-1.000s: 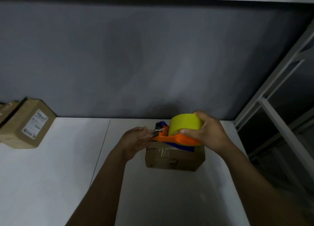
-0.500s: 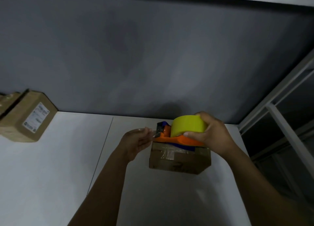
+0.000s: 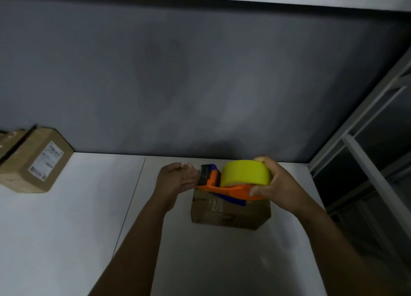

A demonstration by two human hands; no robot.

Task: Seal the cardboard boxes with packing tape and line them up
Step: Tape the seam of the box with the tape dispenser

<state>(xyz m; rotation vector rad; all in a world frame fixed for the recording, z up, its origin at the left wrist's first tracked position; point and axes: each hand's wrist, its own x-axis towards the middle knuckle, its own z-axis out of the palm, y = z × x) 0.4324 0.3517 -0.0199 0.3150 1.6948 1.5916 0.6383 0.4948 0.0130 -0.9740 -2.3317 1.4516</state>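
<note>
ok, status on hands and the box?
Right hand gripping tape dispenser above box. Left hand at its cutter end. Nothing in the way.

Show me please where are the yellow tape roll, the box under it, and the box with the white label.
yellow tape roll point(image 3: 245, 172): head view, outer yellow face.
box under it point(image 3: 231, 215): head view, front side.
box with the white label point(image 3: 33, 160): head view, top face.
</note>
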